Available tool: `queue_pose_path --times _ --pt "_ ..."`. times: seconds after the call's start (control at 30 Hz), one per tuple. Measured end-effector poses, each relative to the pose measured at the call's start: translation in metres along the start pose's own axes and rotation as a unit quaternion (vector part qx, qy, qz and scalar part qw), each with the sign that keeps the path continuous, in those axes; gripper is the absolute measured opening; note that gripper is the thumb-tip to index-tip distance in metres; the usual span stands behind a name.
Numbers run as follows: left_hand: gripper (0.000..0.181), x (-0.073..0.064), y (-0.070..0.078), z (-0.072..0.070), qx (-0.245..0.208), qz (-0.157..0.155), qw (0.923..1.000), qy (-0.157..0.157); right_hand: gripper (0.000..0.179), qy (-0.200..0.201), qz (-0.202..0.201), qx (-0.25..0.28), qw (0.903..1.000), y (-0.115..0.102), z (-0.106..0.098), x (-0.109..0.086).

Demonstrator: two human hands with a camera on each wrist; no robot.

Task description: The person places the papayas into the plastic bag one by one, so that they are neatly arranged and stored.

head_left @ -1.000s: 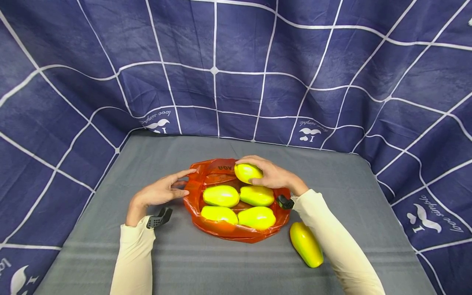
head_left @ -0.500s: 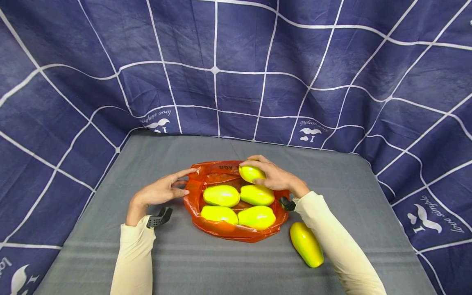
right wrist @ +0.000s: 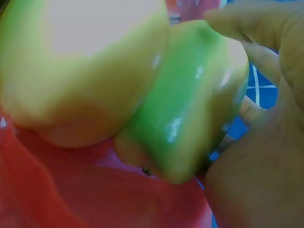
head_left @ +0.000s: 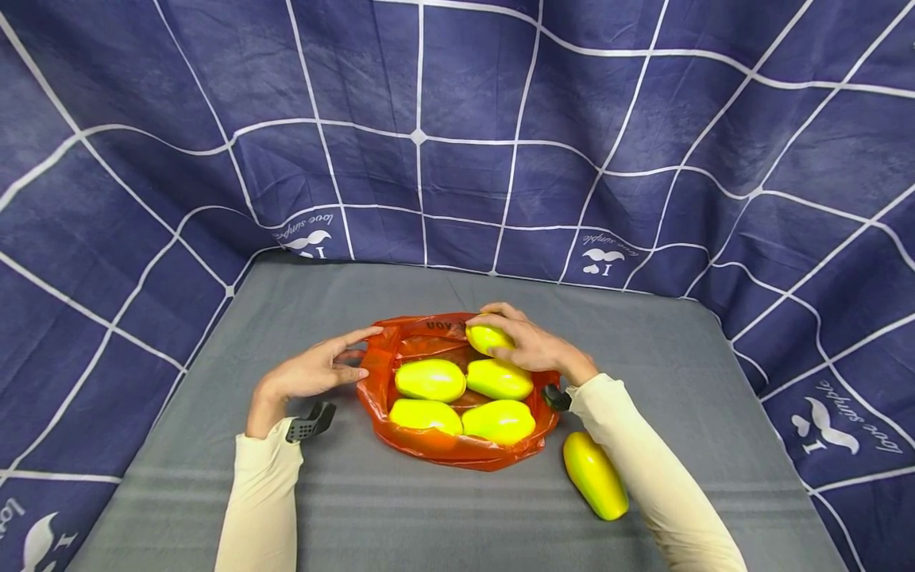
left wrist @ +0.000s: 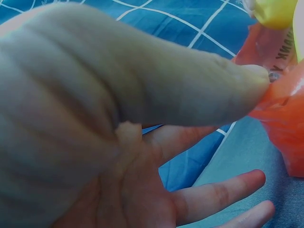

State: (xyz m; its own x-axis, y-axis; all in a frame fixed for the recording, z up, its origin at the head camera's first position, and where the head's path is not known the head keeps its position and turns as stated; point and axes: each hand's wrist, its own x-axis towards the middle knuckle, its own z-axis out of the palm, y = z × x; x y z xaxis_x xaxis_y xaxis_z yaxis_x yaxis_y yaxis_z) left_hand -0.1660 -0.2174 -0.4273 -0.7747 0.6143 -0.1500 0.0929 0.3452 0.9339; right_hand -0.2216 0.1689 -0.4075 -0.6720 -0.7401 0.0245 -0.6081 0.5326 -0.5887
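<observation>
An orange-red plastic bag [head_left: 457,457] lies with its mouth spread wide, dark print on its far side. Several yellow-green papayas [head_left: 429,380] lie inside in two rows. At the bag's far right, my right hand [head_left: 532,342] grips another papaya [right wrist: 190,104], thumb on the near side and fingers over the far side. That fruit sits right beside a second one in the right wrist view. My left hand [head_left: 307,369] is at the bag's left edge, fingers spread, with the index fingertip and thumb touching the plastic; the left wrist view shows the thumb tip at the bag [left wrist: 285,109].
One more papaya [head_left: 595,477] lies outside the bag on the grey cloth surface [head_left: 443,524], beside my right forearm. A blue curtain [head_left: 465,183] with white grid lines stands behind and at both sides. Each wrist wears a dark strap device [head_left: 310,421].
My right hand has moved slightly to the right with the papaya, which now sits a little lower inside the bag's far rim. The left hand stays in place.
</observation>
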Motion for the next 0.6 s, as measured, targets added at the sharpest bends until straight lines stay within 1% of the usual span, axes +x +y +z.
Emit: queue_pose_path --times 0.13,0.37,0.6 --pt "0.074 0.0002 0.0004 0.0007 -0.006 0.001 1.0 -0.004 0.048 -0.004 0.003 -0.002 1.0 0.0009 0.0018 0.0" --pt "0.074 0.0008 0.0002 0.0009 -0.008 0.0 1.0 -0.004 0.049 0.002 0.003 -0.008 1.0 0.0042 0.0037 0.0004" --pt "0.074 0.0017 0.0002 0.001 -0.008 -0.001 1.0 -0.004 0.045 0.006 -0.003 -0.026 0.9996 0.0081 0.0055 0.0004"
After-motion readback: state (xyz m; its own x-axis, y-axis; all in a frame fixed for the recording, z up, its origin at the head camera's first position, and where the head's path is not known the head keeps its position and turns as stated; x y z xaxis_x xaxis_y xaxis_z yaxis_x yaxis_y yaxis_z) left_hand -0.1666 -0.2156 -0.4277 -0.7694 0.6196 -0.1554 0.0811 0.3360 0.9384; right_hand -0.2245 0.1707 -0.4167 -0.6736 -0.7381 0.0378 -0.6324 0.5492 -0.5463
